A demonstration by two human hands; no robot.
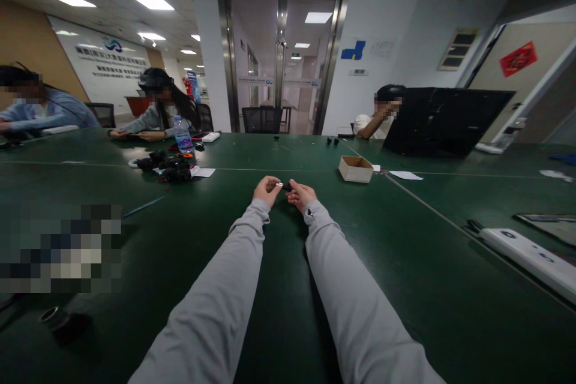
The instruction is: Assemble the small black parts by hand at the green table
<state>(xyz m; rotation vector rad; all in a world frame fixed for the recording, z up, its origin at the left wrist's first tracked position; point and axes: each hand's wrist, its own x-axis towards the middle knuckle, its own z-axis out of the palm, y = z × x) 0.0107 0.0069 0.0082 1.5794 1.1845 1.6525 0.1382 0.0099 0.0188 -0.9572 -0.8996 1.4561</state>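
Both my arms, in grey sleeves, reach out over the dark green table (279, 336). Between my hands is a small black piece with a bright silver-white end (286, 186), too small to name. The fingertips of my left hand (266, 191) pinch its bright end. My right hand (303, 194) grips the black end, fingers curled. The piece is held just over the tabletop, and my fingers cover part of it.
An open cardboard box (355, 171) stands ahead to the right. Ahead to the left are a water bottle (182, 135) and a heap of black gear (168, 166). A white power strip (526, 252) lies at right, a dark cylinder (63, 321) near left. Several people sit around.
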